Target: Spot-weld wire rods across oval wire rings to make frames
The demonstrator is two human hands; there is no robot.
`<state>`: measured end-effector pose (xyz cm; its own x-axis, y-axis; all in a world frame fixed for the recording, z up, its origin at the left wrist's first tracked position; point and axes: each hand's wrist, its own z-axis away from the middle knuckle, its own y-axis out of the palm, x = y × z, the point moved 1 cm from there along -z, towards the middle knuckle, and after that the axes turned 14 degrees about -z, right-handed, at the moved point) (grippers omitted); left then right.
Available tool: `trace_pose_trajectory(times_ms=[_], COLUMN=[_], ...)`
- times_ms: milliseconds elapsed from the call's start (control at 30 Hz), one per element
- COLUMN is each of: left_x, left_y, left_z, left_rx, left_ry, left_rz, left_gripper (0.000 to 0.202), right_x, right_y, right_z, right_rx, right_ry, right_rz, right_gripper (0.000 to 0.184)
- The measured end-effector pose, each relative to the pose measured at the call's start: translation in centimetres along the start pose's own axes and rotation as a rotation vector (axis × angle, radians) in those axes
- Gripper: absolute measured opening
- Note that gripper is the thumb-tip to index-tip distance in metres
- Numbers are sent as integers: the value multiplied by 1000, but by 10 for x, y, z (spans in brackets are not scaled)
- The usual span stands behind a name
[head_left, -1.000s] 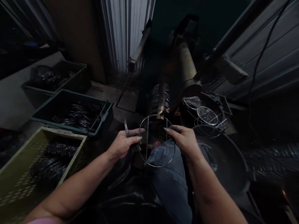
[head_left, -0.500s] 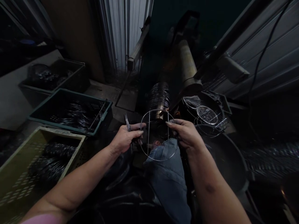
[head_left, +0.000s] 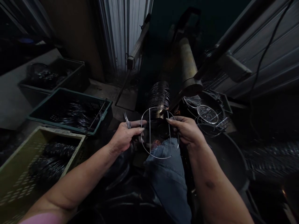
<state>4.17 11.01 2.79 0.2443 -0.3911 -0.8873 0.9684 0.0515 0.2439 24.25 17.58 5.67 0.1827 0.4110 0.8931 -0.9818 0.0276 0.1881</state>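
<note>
Between my hands is a round wire frame [head_left: 150,133], a metal ring with two straight bars across it. My left hand [head_left: 125,135] pinches its left side between thumb and finger, and several thin wire rings [head_left: 126,119] hang on that same hand. On the opposite side, the thumb and fingers of my right hand [head_left: 185,128] close on the ring near the right bar. The top of the frame sits at the welding machine's electrode tip [head_left: 167,109]. Behind it, a stack of wire rings [head_left: 160,95] hangs around a brass-coloured lower arm [head_left: 159,112].
A thick cylindrical machine arm [head_left: 188,62] juts out above. To the left stand a green crate [head_left: 35,116] and a yellow crate [head_left: 14,166], both holding metal rings. On the right, finished-looking wire frames [head_left: 207,114] lie by a large dark tub [head_left: 243,161].
The wire frame has tipped slightly and its lower edge has risen a little; a gap now shows in the ring at lower right. Both hands keep their grip.
</note>
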Motion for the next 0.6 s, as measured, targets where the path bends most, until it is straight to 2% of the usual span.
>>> trace_pose_trajectory(times_ms=[167, 333, 600], left_x=[-7, -2, -1], left_y=[3, 5, 25], left_z=[4, 2, -8], left_rx=[20, 15, 141], left_ry=[-8, -3, 3], left_rz=[-2, -18, -53], left_gripper=[36, 35, 34], right_x=[1, -4, -16], right_y=[0, -4, -30], right_z=[-1, 6, 24], right_rx=[-15, -10, -194], right_ry=[-8, -41, -118], right_rz=[-8, -60, -156], right_gripper=[33, 33, 36])
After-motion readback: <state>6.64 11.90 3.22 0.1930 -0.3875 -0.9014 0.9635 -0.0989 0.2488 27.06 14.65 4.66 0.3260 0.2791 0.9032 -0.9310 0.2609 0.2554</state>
